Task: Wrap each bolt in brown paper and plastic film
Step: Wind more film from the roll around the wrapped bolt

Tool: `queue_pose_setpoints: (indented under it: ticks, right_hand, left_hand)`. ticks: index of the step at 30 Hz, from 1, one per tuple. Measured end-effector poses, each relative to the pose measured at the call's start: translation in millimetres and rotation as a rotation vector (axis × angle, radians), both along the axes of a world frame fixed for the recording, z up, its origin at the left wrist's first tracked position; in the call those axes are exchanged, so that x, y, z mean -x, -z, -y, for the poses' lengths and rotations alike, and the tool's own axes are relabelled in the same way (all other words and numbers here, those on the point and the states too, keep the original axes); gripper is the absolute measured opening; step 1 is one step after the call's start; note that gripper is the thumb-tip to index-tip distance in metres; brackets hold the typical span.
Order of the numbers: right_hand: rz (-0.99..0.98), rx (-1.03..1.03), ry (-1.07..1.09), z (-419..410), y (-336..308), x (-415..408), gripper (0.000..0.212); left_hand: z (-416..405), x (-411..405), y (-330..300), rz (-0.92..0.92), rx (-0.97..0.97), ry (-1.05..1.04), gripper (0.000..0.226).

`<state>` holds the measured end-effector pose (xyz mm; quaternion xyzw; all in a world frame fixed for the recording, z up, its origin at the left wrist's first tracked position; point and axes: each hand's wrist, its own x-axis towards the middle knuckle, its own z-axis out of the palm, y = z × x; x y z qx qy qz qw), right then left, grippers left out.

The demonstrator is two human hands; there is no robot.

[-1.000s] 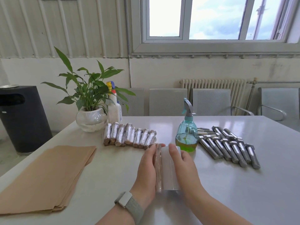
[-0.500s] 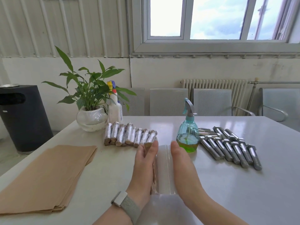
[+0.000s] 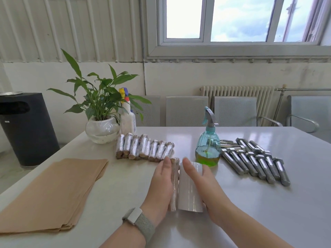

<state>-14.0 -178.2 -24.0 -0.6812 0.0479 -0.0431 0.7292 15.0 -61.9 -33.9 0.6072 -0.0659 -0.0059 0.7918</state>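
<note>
Head view, near edge of the tabletop [image 3: 268, 221]: left hand [image 3: 161, 187] flat with straight fingers against a paper-wrapped bolt [image 3: 174, 183], mostly hidden between hand and film roll [image 3: 189, 190]. Right hand [image 3: 206, 187] flat on the roll, fingers straight, covering its right side. Farther back: wrapped bolts [image 3: 143, 148], bare bolts [image 3: 256, 161] partly behind the spray bottle [image 3: 207, 145].

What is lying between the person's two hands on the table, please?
In the head view, a paper-wrapped bolt and the plastic film roll lie between the left hand and right hand.
</note>
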Motion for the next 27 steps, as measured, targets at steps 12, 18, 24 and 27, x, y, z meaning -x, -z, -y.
queue_pose_setpoints:
  ticks: [12,18,24,27]
  right_hand:
    - [0.123,0.185,0.292,-11.0,-0.3,5.2,0.046]
    - [0.081,0.276,0.286,-8.9,0.5,5.6,0.061]
    - [-0.045,0.024,-0.032,3.4,-6.7,3.1,0.057]
    - [-0.060,-0.010,-0.097,8.3,-3.8,1.6,0.055]
  left_hand:
    - [8.5,6.6,-4.4,0.131,-0.004,-0.179,0.058]
    - [5.5,14.3,-8.6,-0.147,0.329,0.169,0.046]
    - [4.1,4.3,-0.4,-0.117,0.179,0.131,0.044]
    - [1.9,4.7,1.4,0.059,-0.034,0.056,0.049]
